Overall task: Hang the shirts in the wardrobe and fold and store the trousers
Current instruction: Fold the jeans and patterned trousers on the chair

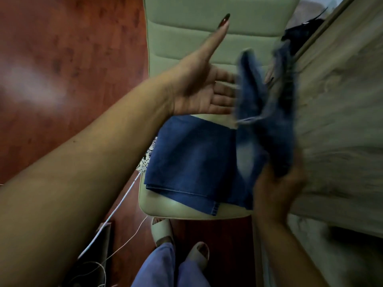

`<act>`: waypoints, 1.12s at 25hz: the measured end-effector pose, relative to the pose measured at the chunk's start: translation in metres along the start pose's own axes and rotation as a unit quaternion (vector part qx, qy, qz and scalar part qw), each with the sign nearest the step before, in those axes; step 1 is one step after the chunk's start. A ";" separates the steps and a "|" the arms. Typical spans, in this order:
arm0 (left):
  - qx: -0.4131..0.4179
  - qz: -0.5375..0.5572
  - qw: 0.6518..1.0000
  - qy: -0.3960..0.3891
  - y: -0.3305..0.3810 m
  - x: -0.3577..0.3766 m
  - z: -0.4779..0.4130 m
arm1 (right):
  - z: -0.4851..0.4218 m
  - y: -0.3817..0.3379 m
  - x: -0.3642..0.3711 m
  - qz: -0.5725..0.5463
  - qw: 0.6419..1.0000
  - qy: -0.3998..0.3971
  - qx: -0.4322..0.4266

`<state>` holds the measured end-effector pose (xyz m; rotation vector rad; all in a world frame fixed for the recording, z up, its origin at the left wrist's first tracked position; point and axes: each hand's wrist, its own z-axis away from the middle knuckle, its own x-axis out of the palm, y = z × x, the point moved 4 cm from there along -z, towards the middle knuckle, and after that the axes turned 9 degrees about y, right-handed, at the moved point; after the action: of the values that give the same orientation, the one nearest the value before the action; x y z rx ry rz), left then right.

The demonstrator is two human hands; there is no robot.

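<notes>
Blue jeans (192, 162) lie partly folded on the seat of a pale green chair (207, 27). One end of the jeans rises up, blurred, at the right. My right hand (277, 187) grips that raised part from below. My left hand (205, 88) is held flat, thumb up, with its fingers reaching behind the raised denim; whether they hold the cloth is hidden.
A light wooden panel (339, 112) runs along the right, close to the chair. Dark clothing (300, 36) lies beyond it at the upper right. The floor (62, 59) is reddish wood. White cables (116, 210) trail at the lower left. My sandalled feet (165, 230) stand below the seat.
</notes>
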<state>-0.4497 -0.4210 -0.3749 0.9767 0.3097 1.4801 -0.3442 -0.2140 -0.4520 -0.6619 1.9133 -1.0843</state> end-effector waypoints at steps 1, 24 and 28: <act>-0.014 -0.023 1.000 0.014 -0.001 -0.008 0.004 | 0.013 -0.015 0.024 -0.025 0.999 -0.028 -0.014; -0.031 -0.197 0.930 0.309 -0.091 -0.164 -0.016 | 0.108 0.129 0.158 0.286 0.828 -0.482 0.004; -0.006 -0.460 0.812 0.360 -0.080 -0.134 -0.039 | 0.093 0.131 0.147 0.176 0.845 -0.497 0.086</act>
<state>-0.4406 -0.5148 -0.5052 0.1042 1.1445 0.8526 -0.3483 -0.3009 -0.6511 -0.5689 0.9526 -0.4812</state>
